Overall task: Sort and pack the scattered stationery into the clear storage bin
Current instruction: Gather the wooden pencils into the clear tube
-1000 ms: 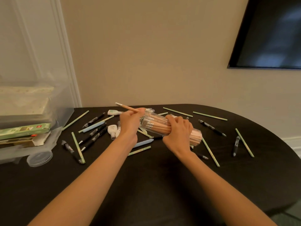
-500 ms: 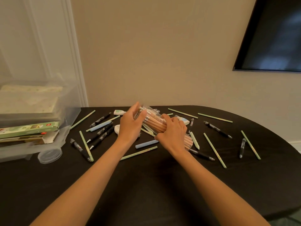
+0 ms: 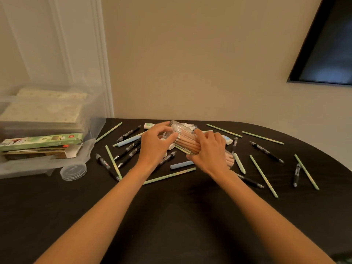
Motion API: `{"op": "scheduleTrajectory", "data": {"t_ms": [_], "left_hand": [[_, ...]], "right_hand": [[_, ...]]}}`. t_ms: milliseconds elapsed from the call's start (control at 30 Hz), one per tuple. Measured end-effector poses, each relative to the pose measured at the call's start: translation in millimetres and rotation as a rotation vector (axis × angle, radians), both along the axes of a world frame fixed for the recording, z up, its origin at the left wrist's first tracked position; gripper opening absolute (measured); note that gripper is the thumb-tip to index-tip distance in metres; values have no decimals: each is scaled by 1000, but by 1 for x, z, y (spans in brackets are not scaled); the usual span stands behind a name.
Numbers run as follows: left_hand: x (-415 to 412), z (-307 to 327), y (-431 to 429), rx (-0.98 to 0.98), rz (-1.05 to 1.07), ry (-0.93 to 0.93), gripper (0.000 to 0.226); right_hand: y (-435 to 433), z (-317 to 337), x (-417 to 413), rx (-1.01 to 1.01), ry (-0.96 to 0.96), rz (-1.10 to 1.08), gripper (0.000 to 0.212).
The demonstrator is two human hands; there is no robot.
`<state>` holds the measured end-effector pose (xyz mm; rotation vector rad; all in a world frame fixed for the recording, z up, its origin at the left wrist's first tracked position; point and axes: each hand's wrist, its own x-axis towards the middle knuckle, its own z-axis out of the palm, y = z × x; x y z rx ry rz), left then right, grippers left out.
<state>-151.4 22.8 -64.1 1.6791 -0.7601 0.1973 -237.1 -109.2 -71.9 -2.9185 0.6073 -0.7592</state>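
Note:
A clear plastic tube of tan pencils (image 3: 185, 139) lies tilted over the middle of the black table (image 3: 171, 216). My right hand (image 3: 210, 151) grips its body from the right. My left hand (image 3: 155, 142) curls round its open upper end, fingers on the rim. Green pencils (image 3: 168, 176), black pens (image 3: 106, 165), pale blue sticks (image 3: 181, 165) and white correction tapes (image 3: 149, 126) lie scattered round both hands. The clear storage bin (image 3: 47, 130) stands at the left edge, holding notebooks and flat boxes (image 3: 41, 141).
A round clear lid (image 3: 73, 171) lies on the table in front of the bin. More green pencils (image 3: 263, 176) and pens (image 3: 266, 151) spread to the right, up to the table's curved edge. A dark screen (image 3: 327, 54) hangs on the wall.
The single pencil my left hand held a second ago has gone into the tube. My left hand now holds the tube's open end. The view has shifted left and down.

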Motion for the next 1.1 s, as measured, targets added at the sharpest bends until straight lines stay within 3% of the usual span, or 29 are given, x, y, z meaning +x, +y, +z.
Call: {"op": "scheduleTrajectory", "data": {"t_ms": [200, 333, 400, 533, 633, 833, 967, 1100], "left_hand": [[10, -3, 8, -82, 129, 172, 35], [36, -11, 44, -72, 308, 274, 59], [54, -22, 73, 153, 495, 270, 62], [71, -45, 122, 876, 671, 190, 47], [74, -55, 133, 1043, 655, 281, 47], [70, -53, 136, 869, 621, 181, 50], [60, -30, 120, 427, 499, 143, 43], [49, -4, 91, 65, 377, 319, 25]], "right_hand": [[28, 8, 21, 49, 94, 85, 66], [51, 8, 39, 118, 75, 141, 68], [62, 6, 48, 131, 65, 142, 69], [83, -2, 67, 111, 58, 187, 67], [95, -7, 77, 104, 75, 223, 67], [98, -12, 85, 92, 71, 216, 68], [88, -15, 80, 34, 37, 162, 66], [74, -23, 67, -10, -39, 127, 68]]}}
